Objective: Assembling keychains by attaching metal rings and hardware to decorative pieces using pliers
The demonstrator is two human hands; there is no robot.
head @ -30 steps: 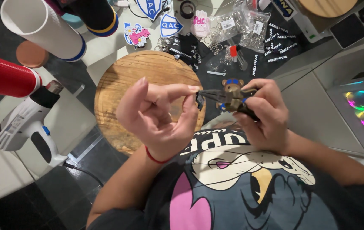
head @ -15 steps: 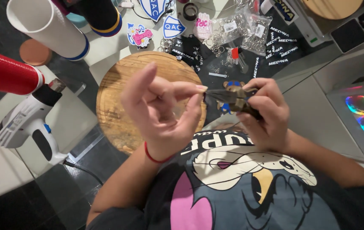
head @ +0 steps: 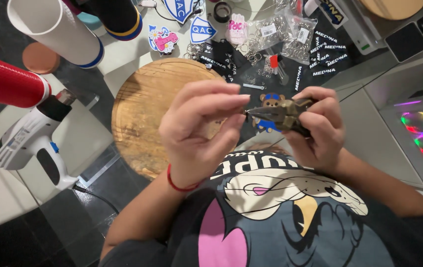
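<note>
Cluttered with badge-shaped stickers, clear plastic bags of metal rings (head: 290, 34) and black printed strips, a pale worktop (head: 122, 59) fills the background, with a round wooden board (head: 144, 116) lying flat on it just beyond the hands.

Raised in front of the chest, the left hand (head: 199, 133) has its wrist bent back, a thin red cord bracelet (head: 179, 184) around it. Its thumb and forefinger stretch out to the right and close together in a pinch at their tips; whatever sits between them is too small to tell.

Opposite it, the right hand (head: 320, 131) is curled into a fist around the handles of a pair of olive-brown needle-nose pliers (head: 278, 113). The pliers point left, level, and their narrow nose meets the left fingertips. The jaws look closed, or very nearly.

A small brown bear-shaped charm with a blue cap (head: 269, 101) shows just behind the pliers, partly hidden by them.

Off to the left lie a white heat gun (head: 31, 141), a red tube (head: 6, 81) and a white tube (head: 58, 29).
</note>
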